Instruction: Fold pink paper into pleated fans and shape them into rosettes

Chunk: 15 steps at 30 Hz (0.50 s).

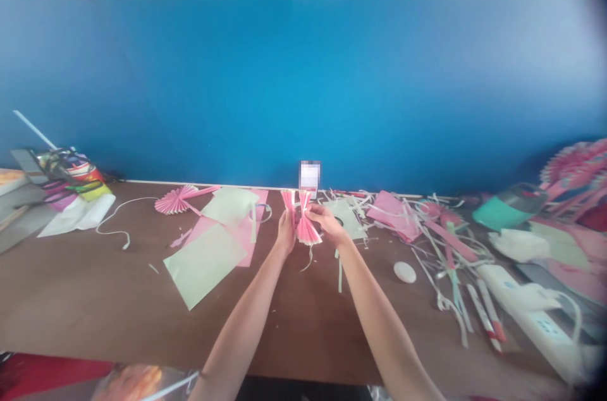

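Pink pleated paper [309,231] is held up over the middle of the table, its folds spread like a fan toward the bottom. My left hand [286,229] is closed on a narrow pleated part [288,200] at its left. From the other side, my right hand [328,221] pinches the pleats near their gathered middle. Whether the two pleated parts are joined cannot be seen. A thin white string [309,260] hangs just below. Behind the hands a phone-like blurred screen [310,174] stands against the blue panel.
Pale green sheets [206,265] and a pink sheet lie left, near a finished pink paper fan [174,200]. Rightward are paper strips, a white round object [404,272], markers [484,317] and a power strip [526,319]. Scissors [90,189] stand in a holder far left.
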Each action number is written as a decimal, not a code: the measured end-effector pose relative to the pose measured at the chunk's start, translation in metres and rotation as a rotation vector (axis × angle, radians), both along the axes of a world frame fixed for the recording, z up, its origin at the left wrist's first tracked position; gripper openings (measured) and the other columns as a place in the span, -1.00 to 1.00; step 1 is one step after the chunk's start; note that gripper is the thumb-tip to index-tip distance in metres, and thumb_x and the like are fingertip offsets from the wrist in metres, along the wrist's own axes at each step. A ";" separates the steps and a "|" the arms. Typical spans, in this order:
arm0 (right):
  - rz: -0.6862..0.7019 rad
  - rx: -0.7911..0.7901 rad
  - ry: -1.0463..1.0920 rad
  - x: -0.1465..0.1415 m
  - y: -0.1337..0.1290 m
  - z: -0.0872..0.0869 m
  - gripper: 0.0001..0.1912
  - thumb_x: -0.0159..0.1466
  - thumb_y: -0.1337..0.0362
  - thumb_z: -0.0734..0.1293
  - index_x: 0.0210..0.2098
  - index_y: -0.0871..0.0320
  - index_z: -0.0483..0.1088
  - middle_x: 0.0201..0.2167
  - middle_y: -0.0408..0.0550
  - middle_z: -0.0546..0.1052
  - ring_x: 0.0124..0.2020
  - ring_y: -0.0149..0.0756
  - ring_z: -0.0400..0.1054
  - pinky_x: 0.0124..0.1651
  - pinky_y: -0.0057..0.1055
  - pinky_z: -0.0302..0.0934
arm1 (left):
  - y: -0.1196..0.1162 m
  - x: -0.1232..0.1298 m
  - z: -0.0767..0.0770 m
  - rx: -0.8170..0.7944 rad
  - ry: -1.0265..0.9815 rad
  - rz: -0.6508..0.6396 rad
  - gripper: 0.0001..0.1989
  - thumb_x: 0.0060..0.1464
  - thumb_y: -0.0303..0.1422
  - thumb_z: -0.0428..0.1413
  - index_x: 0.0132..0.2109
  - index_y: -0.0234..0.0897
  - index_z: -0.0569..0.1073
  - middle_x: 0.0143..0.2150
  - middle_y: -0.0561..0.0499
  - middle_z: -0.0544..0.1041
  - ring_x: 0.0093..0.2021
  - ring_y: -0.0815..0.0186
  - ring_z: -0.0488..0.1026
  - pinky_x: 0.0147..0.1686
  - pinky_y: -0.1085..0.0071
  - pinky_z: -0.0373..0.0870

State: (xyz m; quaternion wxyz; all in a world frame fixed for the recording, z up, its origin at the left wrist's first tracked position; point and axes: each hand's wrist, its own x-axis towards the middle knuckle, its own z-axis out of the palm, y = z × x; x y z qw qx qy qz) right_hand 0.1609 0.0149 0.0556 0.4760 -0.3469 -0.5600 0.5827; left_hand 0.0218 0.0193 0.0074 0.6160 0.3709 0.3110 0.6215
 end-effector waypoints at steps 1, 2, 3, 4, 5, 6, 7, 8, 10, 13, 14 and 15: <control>0.004 -0.015 0.011 0.001 -0.001 0.001 -0.67 0.09 -0.01 0.42 -0.43 0.14 0.40 -0.45 -0.11 0.46 -0.40 -0.30 0.34 -0.24 -0.33 0.27 | 0.001 0.000 -0.002 -0.028 -0.015 -0.005 -0.60 0.06 -0.02 0.13 -0.20 -0.29 0.47 -0.44 0.04 0.45 -0.45 0.40 0.38 -0.33 0.43 0.31; 0.008 -0.022 0.022 0.002 -0.001 0.001 -0.68 0.09 -0.01 0.42 -0.42 0.13 0.41 -0.45 -0.10 0.46 -0.40 -0.30 0.35 -0.25 -0.32 0.28 | 0.003 0.000 -0.004 -0.050 -0.034 -0.009 -0.61 0.05 -0.01 0.13 -0.25 -0.29 0.45 -0.51 0.09 0.39 -0.53 0.45 0.30 -0.41 0.46 0.27; 0.010 -0.019 0.030 0.002 -0.001 0.000 -0.68 0.10 0.00 0.41 -0.41 0.13 0.41 -0.45 -0.10 0.46 -0.40 -0.30 0.35 -0.24 -0.32 0.28 | 0.005 0.001 -0.006 -0.064 -0.050 -0.013 -0.61 0.05 -0.01 0.13 -0.29 -0.29 0.44 -0.55 0.12 0.34 -0.58 0.47 0.24 -0.45 0.47 0.23; 0.008 -0.007 0.035 0.002 0.000 0.000 -0.69 0.11 0.00 0.41 -0.41 0.13 0.41 -0.44 -0.11 0.46 -0.40 -0.30 0.35 -0.23 -0.32 0.28 | 0.006 0.001 -0.007 -0.068 -0.058 -0.014 -0.61 0.04 0.00 0.13 -0.31 -0.29 0.43 -0.57 0.13 0.32 -0.59 0.48 0.21 -0.47 0.47 0.21; -0.002 0.010 0.037 0.002 0.001 -0.001 -0.69 0.12 0.01 0.41 -0.41 0.13 0.41 -0.44 -0.11 0.47 -0.39 -0.31 0.35 -0.21 -0.32 0.27 | 0.007 0.001 -0.008 -0.063 -0.058 -0.011 -0.61 0.05 0.00 0.13 -0.30 -0.30 0.44 -0.56 0.12 0.34 -0.58 0.47 0.23 -0.46 0.47 0.22; -0.017 0.028 0.035 0.001 0.002 -0.002 -0.69 0.13 0.01 0.40 -0.40 0.13 0.41 -0.42 -0.11 0.47 -0.37 -0.31 0.35 -0.19 -0.32 0.27 | 0.007 0.001 -0.009 -0.051 -0.052 -0.006 -0.60 0.05 -0.01 0.13 -0.26 -0.30 0.46 -0.53 0.09 0.38 -0.55 0.45 0.28 -0.43 0.45 0.25; -0.032 0.043 0.028 0.000 0.003 -0.004 -0.69 0.14 0.00 0.39 -0.38 0.13 0.41 -0.40 -0.11 0.47 -0.35 -0.31 0.35 -0.16 -0.32 0.26 | 0.007 0.002 -0.009 -0.033 -0.045 0.001 -0.59 0.07 -0.01 0.12 -0.22 -0.30 0.48 -0.47 0.05 0.44 -0.49 0.41 0.34 -0.37 0.43 0.29; -0.045 0.055 0.018 -0.002 0.004 -0.005 -0.69 0.15 -0.01 0.37 -0.36 0.13 0.41 -0.39 -0.11 0.47 -0.33 -0.31 0.34 -0.14 -0.32 0.26 | 0.007 0.002 -0.008 -0.013 -0.040 0.004 -0.58 0.08 -0.01 0.10 -0.16 -0.30 0.49 -0.39 0.00 0.50 -0.41 0.36 0.41 -0.30 0.41 0.32; -0.073 0.076 -0.020 -0.006 0.006 -0.008 -0.68 0.17 -0.02 0.34 -0.32 0.13 0.41 -0.37 -0.12 0.47 -0.30 -0.31 0.34 -0.12 -0.34 0.24 | 0.006 0.003 -0.007 0.020 -0.047 0.005 -0.55 0.10 -0.02 0.09 -0.05 -0.29 0.48 -0.21 -0.08 0.56 -0.22 0.27 0.48 -0.15 0.35 0.35; -0.128 0.103 -0.108 -0.012 0.008 -0.012 -0.67 0.20 -0.02 0.32 -0.28 0.13 0.41 -0.40 -0.12 0.46 -0.27 -0.28 0.32 -0.15 -0.36 0.23 | 0.005 0.005 -0.004 0.022 -0.064 -0.011 -0.52 0.10 -0.03 0.09 0.02 -0.29 0.47 -0.04 -0.15 0.54 -0.03 0.18 0.47 0.00 0.28 0.31; -0.150 0.112 -0.134 -0.014 0.008 -0.013 -0.66 0.20 -0.03 0.31 -0.28 0.13 0.41 -0.42 -0.12 0.45 -0.28 -0.28 0.32 -0.16 -0.36 0.23 | 0.004 0.005 -0.004 0.017 -0.068 -0.012 -0.51 0.10 -0.03 0.09 0.03 -0.29 0.47 -0.03 -0.16 0.54 0.00 0.17 0.46 0.03 0.27 0.30; -0.168 0.122 -0.155 -0.015 0.008 -0.014 -0.66 0.20 -0.03 0.30 -0.28 0.13 0.41 -0.44 -0.12 0.45 -0.28 -0.27 0.32 -0.17 -0.36 0.23 | 0.004 0.005 -0.003 0.011 -0.070 -0.010 -0.51 0.10 -0.03 0.10 0.03 -0.29 0.47 -0.02 -0.17 0.54 0.02 0.17 0.46 0.05 0.26 0.30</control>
